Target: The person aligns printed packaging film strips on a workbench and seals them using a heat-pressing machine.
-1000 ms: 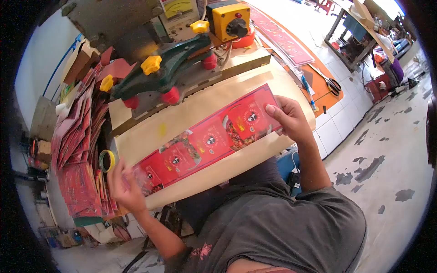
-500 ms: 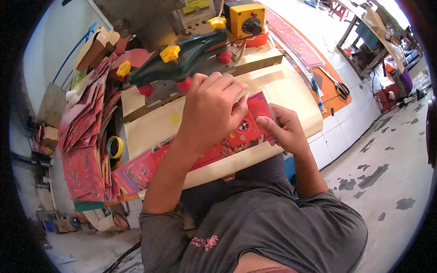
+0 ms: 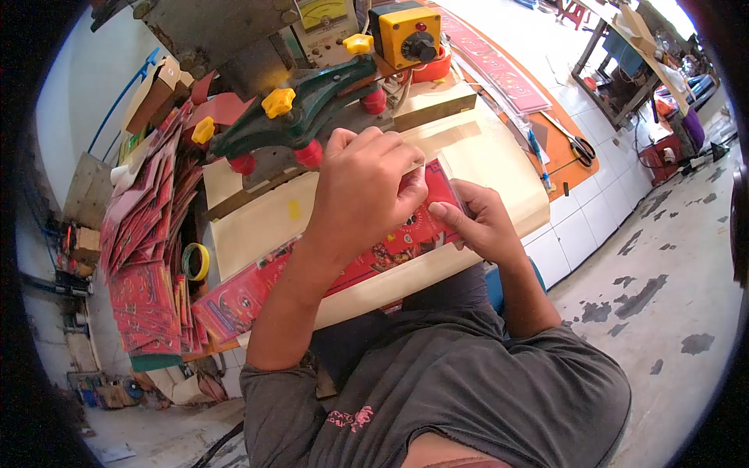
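Note:
A long red printed sheet (image 3: pixel 394 253) with dark border lines and food pictures lies slantwise across the cream work board (image 3: pixel 499 168). My right hand (image 3: pixel 485 222) grips its right end, thumb on top and fingers underneath. Above the sheet's upper edge, my left hand (image 3: pixel 368 183) is closed in a pinch. A thin pale edge shows by its fingertips, but what they hold is too small to make out. My left forearm hides part of the sheet; its left end shows glossy, near the stack of red printed pieces (image 3: pixel 144 296).
Behind the board stands a press with a dark green clamp bar (image 3: pixel 328 101), yellow knobs (image 3: pixel 278 102) and a yellow control box (image 3: pixel 407 37). A tape roll (image 3: pixel 196 261) sits at left. Scissors (image 3: pixel 581 150) and a blue pen (image 3: pixel 538 148) lie at right.
The view has shifted slightly, showing more of the press. My right hand has moved a little left, toward my left hand, still gripping the sheet. My left hand keeps its pinch.

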### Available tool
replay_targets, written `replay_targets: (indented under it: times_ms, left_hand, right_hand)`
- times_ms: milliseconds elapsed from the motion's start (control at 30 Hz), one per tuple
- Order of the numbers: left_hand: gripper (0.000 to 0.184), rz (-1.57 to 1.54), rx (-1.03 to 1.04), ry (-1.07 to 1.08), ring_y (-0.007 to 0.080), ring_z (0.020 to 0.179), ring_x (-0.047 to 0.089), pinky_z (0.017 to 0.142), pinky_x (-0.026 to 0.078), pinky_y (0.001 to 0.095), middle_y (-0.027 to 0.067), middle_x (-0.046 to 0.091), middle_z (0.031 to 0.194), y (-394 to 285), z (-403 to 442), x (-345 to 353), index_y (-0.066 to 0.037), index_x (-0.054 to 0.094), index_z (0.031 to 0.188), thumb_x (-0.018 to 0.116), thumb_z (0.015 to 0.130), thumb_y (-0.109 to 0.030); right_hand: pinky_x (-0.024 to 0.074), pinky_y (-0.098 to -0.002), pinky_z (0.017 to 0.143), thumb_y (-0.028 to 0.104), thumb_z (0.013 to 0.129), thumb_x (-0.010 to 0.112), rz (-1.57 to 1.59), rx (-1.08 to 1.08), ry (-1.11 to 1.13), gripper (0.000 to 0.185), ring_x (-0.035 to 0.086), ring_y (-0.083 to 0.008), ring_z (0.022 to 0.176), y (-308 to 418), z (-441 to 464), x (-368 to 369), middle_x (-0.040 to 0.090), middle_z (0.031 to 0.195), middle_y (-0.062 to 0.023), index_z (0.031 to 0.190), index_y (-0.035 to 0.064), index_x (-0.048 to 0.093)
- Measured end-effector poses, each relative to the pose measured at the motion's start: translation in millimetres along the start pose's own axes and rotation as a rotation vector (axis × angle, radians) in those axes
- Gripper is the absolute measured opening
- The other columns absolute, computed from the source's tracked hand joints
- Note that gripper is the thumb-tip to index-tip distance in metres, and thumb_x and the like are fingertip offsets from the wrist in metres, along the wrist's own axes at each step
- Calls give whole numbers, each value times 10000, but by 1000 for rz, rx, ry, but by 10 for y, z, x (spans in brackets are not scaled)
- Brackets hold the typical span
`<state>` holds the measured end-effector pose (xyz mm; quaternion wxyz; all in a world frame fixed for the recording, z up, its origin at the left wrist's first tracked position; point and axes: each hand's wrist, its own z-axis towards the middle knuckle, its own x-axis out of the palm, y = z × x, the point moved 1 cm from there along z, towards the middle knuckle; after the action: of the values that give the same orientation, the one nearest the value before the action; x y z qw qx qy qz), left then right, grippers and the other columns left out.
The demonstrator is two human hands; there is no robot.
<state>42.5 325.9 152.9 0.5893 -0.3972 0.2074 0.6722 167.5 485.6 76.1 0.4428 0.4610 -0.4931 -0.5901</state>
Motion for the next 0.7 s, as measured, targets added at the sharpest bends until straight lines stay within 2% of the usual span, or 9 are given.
replay_targets:
  times_ms: [233,333,400,533,600,633,700]
  left_hand:
    - [121,77,9,20,231,844,644,805,415,397,34,689,856,-21,48,49,-100,706,882,748,770,-112]
    - [137,169,11,-44,228,844,640,805,413,397,28,673,839,-42,33,136,-112,701,876,752,749,-121]
    - [131,188,-54,-132,227,836,629,798,413,401,20,640,806,-78,19,177,-129,669,830,759,735,-137]
    - [156,242,-160,-162,232,826,618,789,413,409,17,614,786,-134,16,226,-138,631,812,766,736,-152]
    - [194,437,-233,-236,236,826,613,778,413,409,18,600,781,-113,54,241,-144,602,811,780,733,-154]
    - [194,436,-232,-237,236,826,613,778,413,409,18,600,781,-65,60,212,-144,602,811,780,733,-154]
    - [171,431,-358,-251,239,878,606,791,424,413,31,595,850,127,11,60,-122,632,866,763,758,-144]
  right_hand:
    - [446,-232,472,345,1010,705,-17,8,-15,325,566,-54,530,-10,-6,-4,622,679,11,1041,21,695]
    - [442,-232,470,348,1011,702,-8,21,-11,325,564,-54,529,-22,14,-5,616,667,12,1033,23,698]
    - [440,-232,468,346,1013,700,-6,16,-14,322,562,-54,526,-42,37,3,613,662,12,1011,24,699]
    - [429,-232,461,348,1013,698,-31,-23,-35,327,554,-53,516,2,84,28,607,651,11,931,32,694]
    - [428,-230,459,345,1014,695,-12,8,-42,327,553,-51,514,44,57,39,608,651,11,920,32,694]
    - [426,-229,457,342,1016,693,8,37,-48,327,552,-50,512,51,41,42,608,651,11,909,32,694]
    - [427,-227,455,335,1017,691,2,31,-32,322,555,-50,515,-28,-15,3,609,653,12,918,28,699]
